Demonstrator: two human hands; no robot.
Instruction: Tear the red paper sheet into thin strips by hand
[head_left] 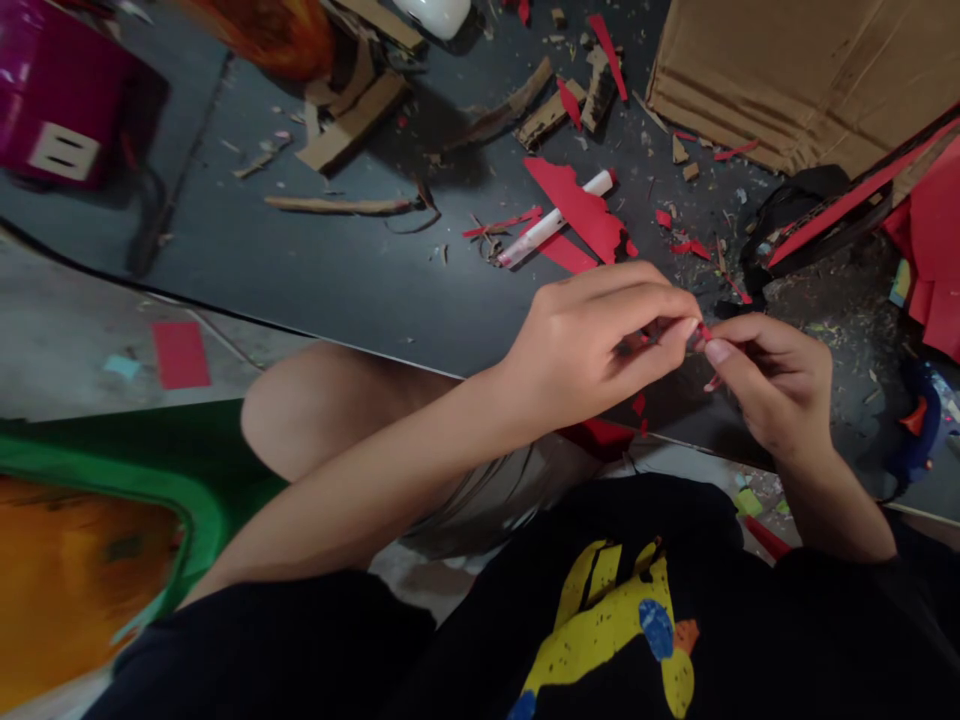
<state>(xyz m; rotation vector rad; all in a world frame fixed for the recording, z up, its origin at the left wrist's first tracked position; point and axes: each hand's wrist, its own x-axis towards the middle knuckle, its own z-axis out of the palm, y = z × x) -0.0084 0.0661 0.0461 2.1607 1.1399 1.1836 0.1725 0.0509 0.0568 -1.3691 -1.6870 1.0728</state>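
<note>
My left hand (581,345) is closed, thumb and forefinger pinching a small scrap of red paper (703,331). Facing it, my right hand (784,375) also grips the scrap between thumb and bent fingers. Most of the scrap is hidden by the fingertips. Both hands are over the front edge of the grey table (300,270). Just beyond them lie a jagged piece of red paper (577,205) and a white marker (559,218), partly under that paper. A few tiny red bits hang or lie below my left hand.
A cardboard box (810,80) stands at the back right, near red sheets (934,250). Cardboard strips (352,125) and scraps litter the table. A purple box (67,90) is at the far left, and a green plastic chair (202,470) is below the table's edge.
</note>
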